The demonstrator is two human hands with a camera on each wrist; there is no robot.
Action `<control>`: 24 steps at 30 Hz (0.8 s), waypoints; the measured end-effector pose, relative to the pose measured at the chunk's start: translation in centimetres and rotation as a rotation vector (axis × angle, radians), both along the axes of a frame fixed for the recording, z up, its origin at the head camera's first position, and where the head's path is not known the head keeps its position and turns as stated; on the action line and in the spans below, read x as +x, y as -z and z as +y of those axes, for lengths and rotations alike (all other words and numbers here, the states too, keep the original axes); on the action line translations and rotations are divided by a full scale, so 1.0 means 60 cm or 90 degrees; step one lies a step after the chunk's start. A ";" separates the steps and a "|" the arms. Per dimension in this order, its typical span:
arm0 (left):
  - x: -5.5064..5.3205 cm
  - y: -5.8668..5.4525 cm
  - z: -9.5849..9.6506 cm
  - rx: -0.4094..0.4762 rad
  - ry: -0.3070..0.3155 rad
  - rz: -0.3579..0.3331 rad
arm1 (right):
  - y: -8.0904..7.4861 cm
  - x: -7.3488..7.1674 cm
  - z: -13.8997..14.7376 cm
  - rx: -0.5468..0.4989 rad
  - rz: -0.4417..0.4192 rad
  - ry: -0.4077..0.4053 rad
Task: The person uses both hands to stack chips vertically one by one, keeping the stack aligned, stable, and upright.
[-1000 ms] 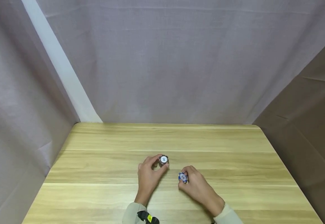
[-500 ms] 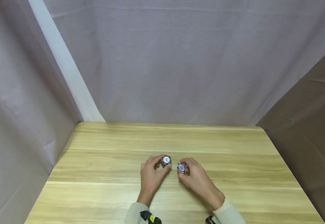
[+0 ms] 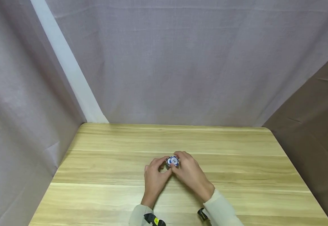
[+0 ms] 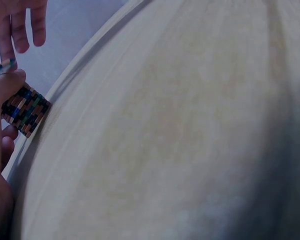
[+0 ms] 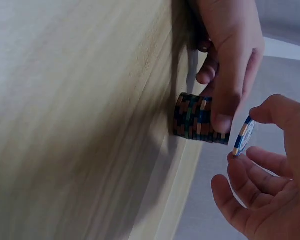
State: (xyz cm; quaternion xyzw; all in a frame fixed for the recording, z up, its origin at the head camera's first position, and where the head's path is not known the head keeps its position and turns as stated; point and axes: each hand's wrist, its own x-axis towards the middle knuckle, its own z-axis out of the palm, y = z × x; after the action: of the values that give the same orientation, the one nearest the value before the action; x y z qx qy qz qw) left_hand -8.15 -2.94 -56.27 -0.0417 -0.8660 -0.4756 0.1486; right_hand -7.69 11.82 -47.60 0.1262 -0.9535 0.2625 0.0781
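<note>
A stack of poker chips (image 5: 192, 117) stands upright on the wooden table (image 3: 119, 141). My left hand (image 3: 156, 179) holds it near the top, thumb on one side and fingers on the other. Between the thumb and fingertips of my right hand (image 3: 191, 172) is a blue and white poker chip (image 3: 174, 161) marked 10. In the head view this chip covers much of the top of the stack. The right wrist view shows it tilted and a little apart from the top chip. Mixed dark, orange, green and blue edges show along the stack (image 4: 26, 111) in the left wrist view.
Grey cloth (image 3: 181, 62) hangs behind the table, and more cloth (image 3: 20, 110) hangs at its left. A brown panel (image 3: 316, 125) stands along the right side. Black straps with small devices (image 3: 154, 219) sit at the wrists.
My right hand has moved left and away from me, bringing the blue poker chip from beside the stack to over its top. My left hand keeps its hold on the stack.
</note>
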 end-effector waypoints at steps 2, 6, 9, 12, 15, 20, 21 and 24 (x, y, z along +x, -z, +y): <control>0.000 0.000 -0.001 -0.002 0.000 0.002 | 0.003 -0.004 -0.006 0.011 0.010 -0.007; 0.003 0.001 -0.004 -0.004 -0.003 0.000 | 0.010 -0.009 -0.018 0.012 0.016 -0.023; 0.005 0.002 -0.005 -0.001 -0.005 0.005 | 0.015 -0.010 -0.024 0.012 0.022 -0.035; 0.006 0.003 -0.006 0.006 -0.008 0.019 | 0.017 -0.010 -0.028 0.017 0.027 -0.037; 0.005 0.005 -0.007 0.012 -0.010 0.033 | 0.018 -0.009 -0.030 0.015 0.032 -0.031; 0.003 0.008 -0.013 0.009 -0.015 0.031 | 0.018 -0.010 -0.033 0.008 0.021 -0.028; 0.003 0.009 -0.013 0.008 -0.015 0.028 | 0.019 -0.009 -0.033 0.006 0.016 -0.028; 0.003 0.009 -0.013 0.007 -0.016 0.019 | 0.019 -0.007 -0.030 -0.003 -0.003 -0.017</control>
State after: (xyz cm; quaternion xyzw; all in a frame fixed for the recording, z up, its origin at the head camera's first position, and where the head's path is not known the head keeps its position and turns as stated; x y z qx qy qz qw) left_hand -7.98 -3.72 -56.83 -0.0369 -0.8615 -0.4780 0.1674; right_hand -8.11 10.01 -48.76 0.1380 -0.9512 0.2661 0.0730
